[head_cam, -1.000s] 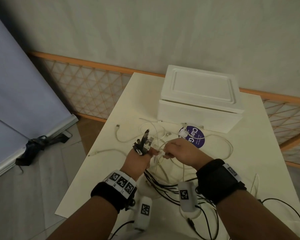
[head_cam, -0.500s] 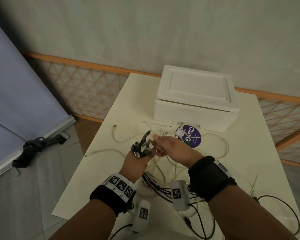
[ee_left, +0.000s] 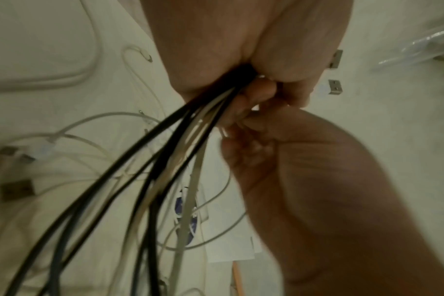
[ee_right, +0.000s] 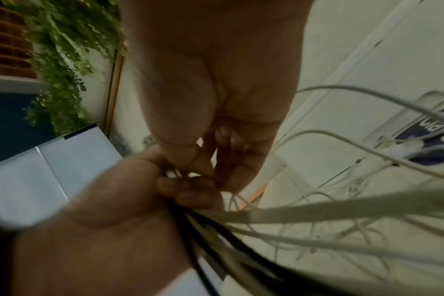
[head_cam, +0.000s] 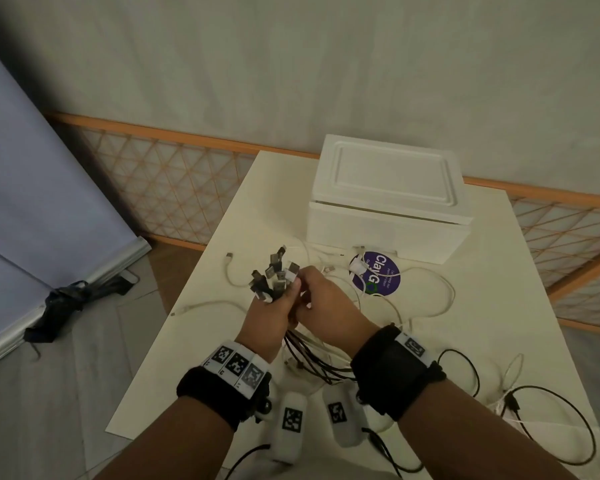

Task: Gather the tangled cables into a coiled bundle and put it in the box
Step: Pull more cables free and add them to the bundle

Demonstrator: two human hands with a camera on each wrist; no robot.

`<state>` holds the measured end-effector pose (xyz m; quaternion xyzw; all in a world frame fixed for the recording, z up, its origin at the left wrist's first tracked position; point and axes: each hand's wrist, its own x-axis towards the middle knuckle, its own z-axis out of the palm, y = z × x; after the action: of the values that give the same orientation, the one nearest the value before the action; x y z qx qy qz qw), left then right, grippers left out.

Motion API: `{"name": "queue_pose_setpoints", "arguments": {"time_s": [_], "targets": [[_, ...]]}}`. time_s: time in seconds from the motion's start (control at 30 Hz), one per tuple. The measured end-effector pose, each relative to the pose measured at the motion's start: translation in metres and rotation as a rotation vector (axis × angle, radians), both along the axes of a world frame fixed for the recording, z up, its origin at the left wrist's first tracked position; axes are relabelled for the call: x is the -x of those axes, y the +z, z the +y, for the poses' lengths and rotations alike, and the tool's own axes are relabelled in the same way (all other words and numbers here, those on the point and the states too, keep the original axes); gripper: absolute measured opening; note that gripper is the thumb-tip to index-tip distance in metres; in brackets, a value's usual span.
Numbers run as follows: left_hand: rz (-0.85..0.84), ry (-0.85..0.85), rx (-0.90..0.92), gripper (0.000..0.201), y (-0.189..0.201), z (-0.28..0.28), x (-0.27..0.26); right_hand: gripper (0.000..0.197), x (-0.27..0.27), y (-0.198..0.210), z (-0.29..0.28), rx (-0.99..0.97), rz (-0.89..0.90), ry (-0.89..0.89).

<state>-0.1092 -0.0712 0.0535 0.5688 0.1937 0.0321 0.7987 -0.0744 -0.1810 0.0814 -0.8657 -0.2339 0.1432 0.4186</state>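
Left hand (head_cam: 269, 315) fingers fist the cables (head_cam: 274, 277) w/ plugs up; right hand (head_cam: 321, 299) pinches 1 in; light, floppy, grip near plugs.

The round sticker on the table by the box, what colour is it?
Dark purple with white lettering, the round sticker shows best in the head view.

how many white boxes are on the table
1. The white box sits at the table's far end with its lid on, beyond the left hand and right hand gripping the cable bundle.
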Motion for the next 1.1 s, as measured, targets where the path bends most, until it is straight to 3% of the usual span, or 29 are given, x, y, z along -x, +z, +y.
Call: {"name": "queue_pose_setpoints", "arguments": {"time_s": [0.1, 0.17, 0.3, 0.37, 0.47, 0.63, 0.7, 0.87, 0.93, 1.0, 1.1], "targets": [[-0.025, -0.038, 0.069, 0.042, 0.007, 0.006, 0.001, 0.022, -0.002, -0.006, -0.002, 0.043, 0.030, 0.166], [-0.051, -0.070, 0.098, 0.052, 0.013, 0.013, 0.001, 0.014, -0.009, -0.012, -0.008, 0.205, -0.050, 0.235], [-0.148, 0.093, 0.171, 0.019, 0.036, 0.043, -0.003, 0.018, -0.023, -0.043, -0.043, 0.506, -0.005, 0.127], [-0.127, 0.168, 0.171, 0.021, 0.042, 0.058, -0.004, 0.021, -0.027, -0.052, -0.059, 0.582, 0.011, 0.082], [-0.038, 0.163, 0.094, 0.018, 0.036, 0.063, -0.001, 0.018, -0.028, -0.038, -0.056, 0.460, -0.014, 0.067], [-0.001, 0.028, -0.013, 0.020, 0.019, 0.037, 0.001, 0.008, -0.018, 0.017, -0.027, -0.073, 0.123, -0.022], [-0.004, -0.088, -0.032, 0.013, 0.019, 0.027, 0.003, 0.002, -0.013, 0.033, -0.022, -0.148, 0.105, -0.010], [0.008, -0.353, -0.123, 0.025, 0.029, 0.023, 0.007, 0.010, -0.006, 0.046, -0.024, -0.265, 0.138, -0.013], [0.016, -0.375, -0.164, 0.028, 0.029, 0.026, 0.006, 0.011, -0.006, 0.043, -0.029, -0.237, 0.132, -0.036], [0.006, -0.305, -0.141, 0.032, 0.028, 0.026, 0.005, 0.012, -0.008, 0.036, -0.035, -0.075, 0.040, -0.023], [-0.034, -0.144, 0.048, 0.038, 0.029, 0.029, 0.000, 0.015, -0.012, 0.020, -0.048, 0.188, -0.077, 0.042]]}}
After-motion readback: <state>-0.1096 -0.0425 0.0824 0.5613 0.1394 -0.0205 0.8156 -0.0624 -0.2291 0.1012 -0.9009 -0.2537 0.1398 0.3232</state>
